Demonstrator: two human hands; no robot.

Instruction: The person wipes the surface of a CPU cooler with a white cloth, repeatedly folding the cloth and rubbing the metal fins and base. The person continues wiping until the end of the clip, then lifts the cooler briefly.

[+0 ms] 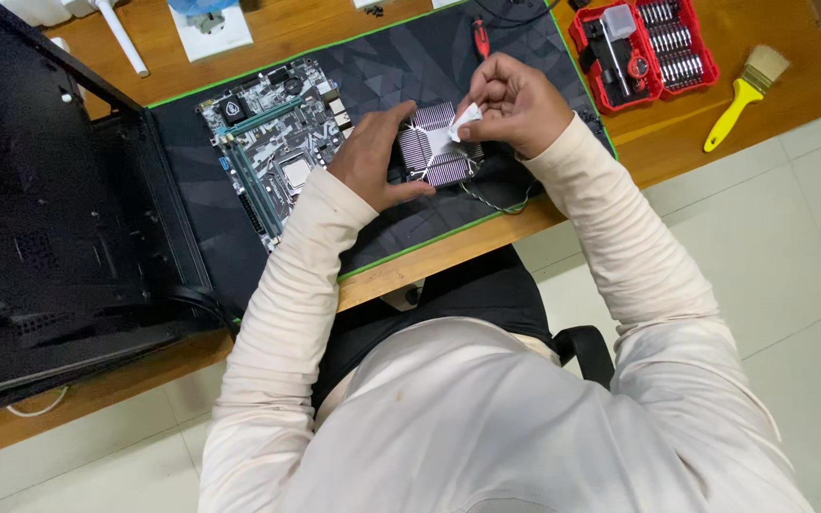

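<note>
A finned metal heatsink (437,150) lies on the dark mat (410,66), with thin wires trailing from it toward the desk edge. My left hand (370,157) grips its left side with thumb and fingers. My right hand (517,103) pinches a small white wipe (461,121) and presses it on the middle of the heatsink. A small motherboard (273,142) lies flat on the mat just left of my left hand.
An open black computer case (49,209) fills the left of the desk. A red screwdriver (480,38) lies on the mat's far edge. At the back right stand a red bit-set box (643,47) and a yellow-handled brush (743,85).
</note>
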